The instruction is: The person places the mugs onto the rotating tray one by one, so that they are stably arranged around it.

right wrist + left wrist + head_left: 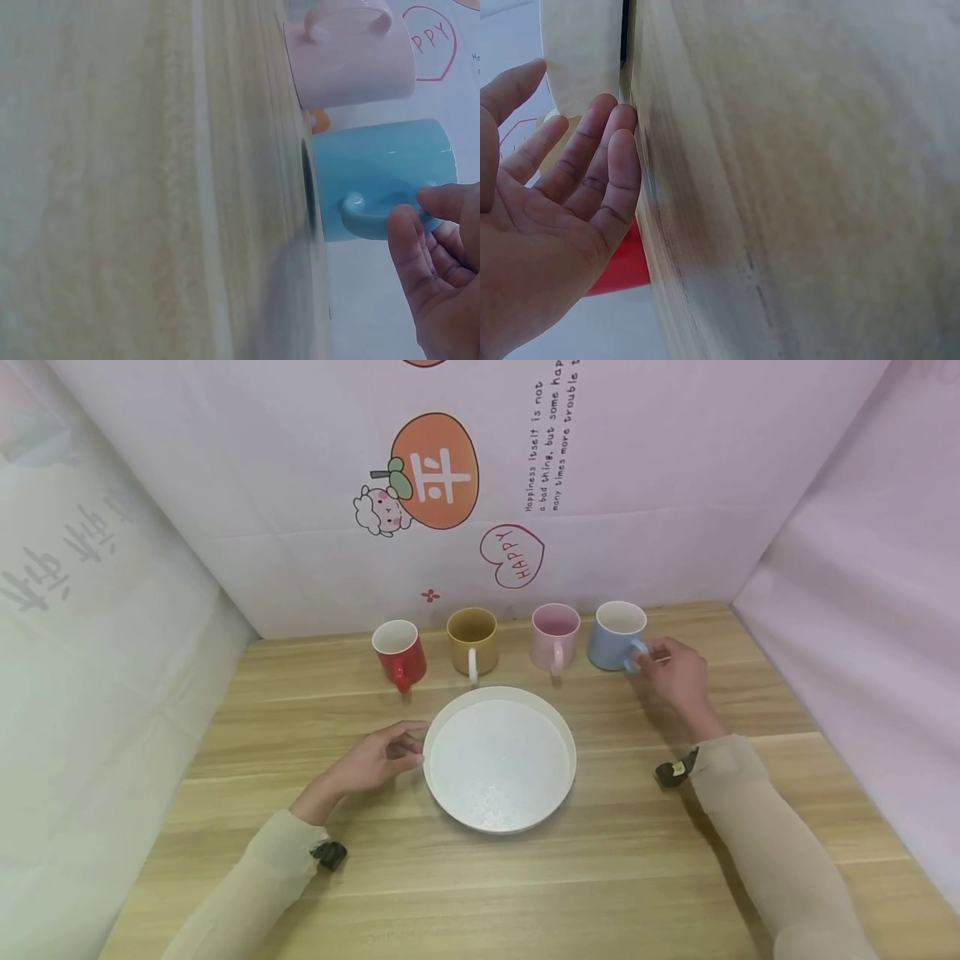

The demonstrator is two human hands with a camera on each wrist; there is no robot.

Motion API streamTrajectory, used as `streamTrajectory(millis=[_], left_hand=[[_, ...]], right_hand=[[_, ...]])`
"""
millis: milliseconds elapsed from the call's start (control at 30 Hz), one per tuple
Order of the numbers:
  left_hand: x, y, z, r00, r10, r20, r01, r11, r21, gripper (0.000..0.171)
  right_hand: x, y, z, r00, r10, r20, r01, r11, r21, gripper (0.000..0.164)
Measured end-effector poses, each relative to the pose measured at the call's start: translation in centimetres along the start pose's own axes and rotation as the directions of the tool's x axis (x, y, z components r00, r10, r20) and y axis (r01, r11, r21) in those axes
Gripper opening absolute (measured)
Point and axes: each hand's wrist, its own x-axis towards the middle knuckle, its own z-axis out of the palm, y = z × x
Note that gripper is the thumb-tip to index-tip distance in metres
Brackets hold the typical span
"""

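Blue mug [613, 639] is at the far right of the tabletop [585, 885], just right of the pink mug [546, 649], and the right grip [678, 675] has its handle [362, 223] pinched. Left grip [371, 762] is loose and relaxed, just left of the white tray [501, 760], can't really tell if they're touching.

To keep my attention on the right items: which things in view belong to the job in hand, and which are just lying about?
Apparently in the job:
Blue mug, its handle pinched by the right fingers
Round white tray, its rim beside the left fingers

Apparently bystanders, untouched:
Red mug
Yellow mug
Pink mug
Printed backdrop cloth
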Motion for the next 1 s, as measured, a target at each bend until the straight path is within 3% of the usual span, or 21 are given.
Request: streamTrajectory(millis=[467,1000], left_hand=[[0.1,-0.1,0.0,1.000,-0.006,0.008,0.006,1.000,0.000,0.054],[0.0,0.0,0.0,1.000,-0.004,0.001,0.004,1.000,0.016,0.056]], right_hand=[[-0.9,-1.2,-0.6,0.999,0.034,0.020,-0.035,0.998,0.056,0.030],[-2.1,-2.7,-1.9,0.999,0.010,0.031,-0.012,0.997,0.079,0.034]])
